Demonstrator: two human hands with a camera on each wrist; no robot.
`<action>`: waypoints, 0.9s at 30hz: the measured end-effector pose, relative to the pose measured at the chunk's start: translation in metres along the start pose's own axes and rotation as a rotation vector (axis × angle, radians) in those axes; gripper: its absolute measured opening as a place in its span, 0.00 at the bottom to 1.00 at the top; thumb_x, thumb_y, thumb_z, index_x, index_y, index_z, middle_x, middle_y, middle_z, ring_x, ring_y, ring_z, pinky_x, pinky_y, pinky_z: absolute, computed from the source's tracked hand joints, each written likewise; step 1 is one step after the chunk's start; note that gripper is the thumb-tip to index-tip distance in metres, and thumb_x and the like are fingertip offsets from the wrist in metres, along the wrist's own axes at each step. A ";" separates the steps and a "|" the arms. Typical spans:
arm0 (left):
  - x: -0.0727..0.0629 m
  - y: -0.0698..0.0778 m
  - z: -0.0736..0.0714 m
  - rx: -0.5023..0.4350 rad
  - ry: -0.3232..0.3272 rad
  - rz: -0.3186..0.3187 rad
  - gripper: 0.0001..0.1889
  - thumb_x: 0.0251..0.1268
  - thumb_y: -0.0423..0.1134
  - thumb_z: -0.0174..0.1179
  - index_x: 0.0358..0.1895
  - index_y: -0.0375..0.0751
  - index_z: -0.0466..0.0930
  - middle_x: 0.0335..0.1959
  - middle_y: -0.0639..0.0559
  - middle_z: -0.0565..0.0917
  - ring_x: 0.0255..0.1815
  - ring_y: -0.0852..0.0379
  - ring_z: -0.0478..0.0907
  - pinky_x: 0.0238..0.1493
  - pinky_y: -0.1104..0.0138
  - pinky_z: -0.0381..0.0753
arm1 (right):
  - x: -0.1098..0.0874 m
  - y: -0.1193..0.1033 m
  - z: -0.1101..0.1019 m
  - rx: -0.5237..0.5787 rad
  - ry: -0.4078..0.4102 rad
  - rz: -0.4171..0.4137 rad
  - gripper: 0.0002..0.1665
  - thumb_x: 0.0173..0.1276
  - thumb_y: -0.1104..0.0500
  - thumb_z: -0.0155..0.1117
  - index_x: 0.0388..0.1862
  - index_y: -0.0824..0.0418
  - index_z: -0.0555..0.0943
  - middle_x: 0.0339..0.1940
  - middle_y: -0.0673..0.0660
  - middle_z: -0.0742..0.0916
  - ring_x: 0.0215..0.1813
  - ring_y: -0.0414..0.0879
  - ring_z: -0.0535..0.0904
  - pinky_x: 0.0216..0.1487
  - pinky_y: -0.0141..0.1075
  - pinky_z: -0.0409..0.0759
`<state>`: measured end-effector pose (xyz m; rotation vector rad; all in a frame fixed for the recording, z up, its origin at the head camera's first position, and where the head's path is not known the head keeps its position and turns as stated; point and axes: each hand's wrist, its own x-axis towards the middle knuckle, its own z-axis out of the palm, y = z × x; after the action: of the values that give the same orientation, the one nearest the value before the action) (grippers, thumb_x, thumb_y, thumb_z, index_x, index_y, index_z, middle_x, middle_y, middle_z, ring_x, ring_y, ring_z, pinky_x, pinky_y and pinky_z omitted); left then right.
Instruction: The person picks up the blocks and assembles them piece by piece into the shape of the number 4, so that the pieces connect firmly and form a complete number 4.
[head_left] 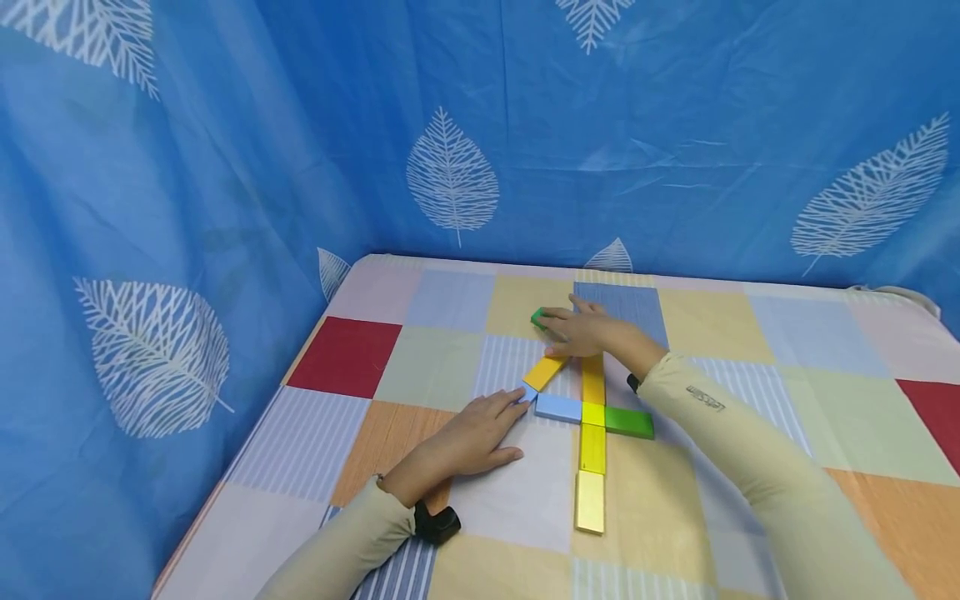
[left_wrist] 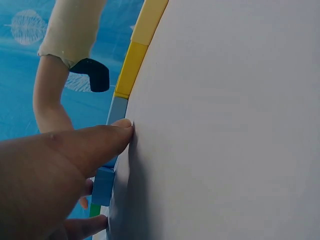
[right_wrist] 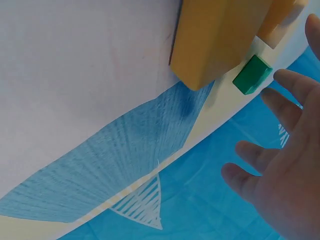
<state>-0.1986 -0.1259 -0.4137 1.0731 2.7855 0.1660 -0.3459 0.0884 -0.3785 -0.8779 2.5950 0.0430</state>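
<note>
Flat coloured blocks lie on the cloth in a cross shape. A yellow-orange block (head_left: 592, 385) forms its upper arm, a green block (head_left: 628, 422) the right arm, a light blue block (head_left: 558, 408) the left one. Below the bright yellow middle block (head_left: 593, 414) come a yellow block (head_left: 592, 448) and a pale yellow block (head_left: 589, 502). My left hand (head_left: 474, 435) lies with extended fingertips at a small blue block (head_left: 529, 393). Slanting up from that is another orange block (head_left: 545, 372). With fingers spread, my right hand (head_left: 583, 332) hovers beside a small green block (right_wrist: 253, 75).
A patchwork cloth (head_left: 420, 362) covers the table. Blue curtains (head_left: 600, 150) with white leaf prints hang behind it and on the left. Black straps (head_left: 437, 523) sit at the wrists.
</note>
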 end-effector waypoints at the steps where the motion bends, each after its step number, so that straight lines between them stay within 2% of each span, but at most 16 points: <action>1: 0.000 0.001 0.000 0.001 0.001 0.002 0.34 0.65 0.55 0.49 0.70 0.42 0.55 0.72 0.47 0.55 0.70 0.48 0.57 0.67 0.57 0.60 | 0.001 0.000 0.000 0.000 -0.012 0.005 0.39 0.68 0.39 0.46 0.73 0.51 0.52 0.74 0.57 0.55 0.72 0.68 0.41 0.66 0.64 0.45; 4: 0.000 0.001 -0.001 0.006 0.004 0.007 0.34 0.65 0.55 0.49 0.69 0.42 0.55 0.72 0.47 0.56 0.70 0.48 0.57 0.66 0.56 0.61 | 0.003 0.000 0.001 -0.001 -0.036 0.024 0.39 0.68 0.37 0.45 0.73 0.51 0.52 0.74 0.57 0.56 0.72 0.67 0.40 0.66 0.63 0.45; 9: 0.000 0.000 -0.001 0.008 0.009 0.009 0.34 0.65 0.55 0.49 0.69 0.42 0.56 0.71 0.47 0.56 0.70 0.48 0.57 0.66 0.56 0.61 | -0.001 0.001 0.001 0.008 -0.029 0.027 0.41 0.67 0.37 0.47 0.72 0.53 0.54 0.74 0.58 0.57 0.72 0.68 0.41 0.66 0.64 0.44; 18: 0.000 -0.001 -0.002 -0.012 -0.001 0.001 0.34 0.65 0.55 0.50 0.69 0.41 0.55 0.72 0.46 0.55 0.70 0.48 0.56 0.67 0.56 0.60 | -0.025 0.006 0.008 0.063 0.023 0.003 0.40 0.65 0.39 0.52 0.71 0.54 0.57 0.72 0.59 0.60 0.72 0.69 0.42 0.65 0.65 0.43; 27: 0.000 0.001 -0.002 -0.035 0.006 0.006 0.34 0.65 0.54 0.50 0.69 0.41 0.56 0.71 0.46 0.56 0.70 0.48 0.56 0.67 0.56 0.60 | -0.043 0.011 0.016 0.117 0.050 -0.013 0.38 0.65 0.40 0.52 0.69 0.56 0.61 0.71 0.60 0.63 0.71 0.71 0.45 0.64 0.67 0.43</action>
<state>-0.1984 -0.1253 -0.4114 1.0747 2.7744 0.2180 -0.3155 0.1239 -0.3779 -0.8632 2.6079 -0.1351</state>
